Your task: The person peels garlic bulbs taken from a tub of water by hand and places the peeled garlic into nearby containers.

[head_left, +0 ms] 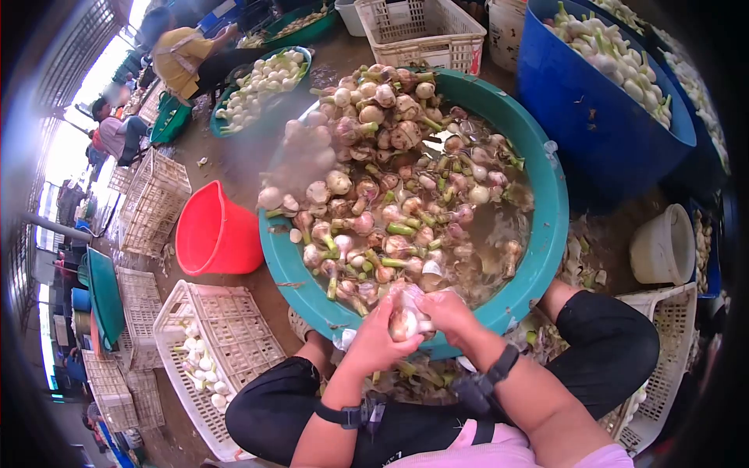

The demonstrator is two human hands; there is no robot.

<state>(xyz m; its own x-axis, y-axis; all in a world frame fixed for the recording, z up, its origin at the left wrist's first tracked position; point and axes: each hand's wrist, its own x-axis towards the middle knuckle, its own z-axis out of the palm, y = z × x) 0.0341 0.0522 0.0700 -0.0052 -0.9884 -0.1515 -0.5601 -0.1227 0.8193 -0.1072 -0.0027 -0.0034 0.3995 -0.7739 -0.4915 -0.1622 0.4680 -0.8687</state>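
Observation:
Both of my hands meet at the near rim of a large green tub (pixel 552 226). A garlic bulb (pixel 403 323) with brownish, loose skin is held between them. My left hand (pixel 373 334) has its fingers wrapped round the bulb from the left. From the right, my right hand (pixel 449 313) pinches at the bulb's side, its fingertips partly hidden. In the tub, unpeeled garlic bulbs (pixel 406 134) with short green stems are heaped at the back and float in murky water nearer the front.
A red bucket (pixel 234 238) stands left of the tub, above a white crate (pixel 234 320) with peeled bulbs. Blue tubs (pixel 577 117) and a white bucket (pixel 662 246) stand at the right. Peeled skins lie below the tub. Other people (pixel 178 58) sit at the upper left.

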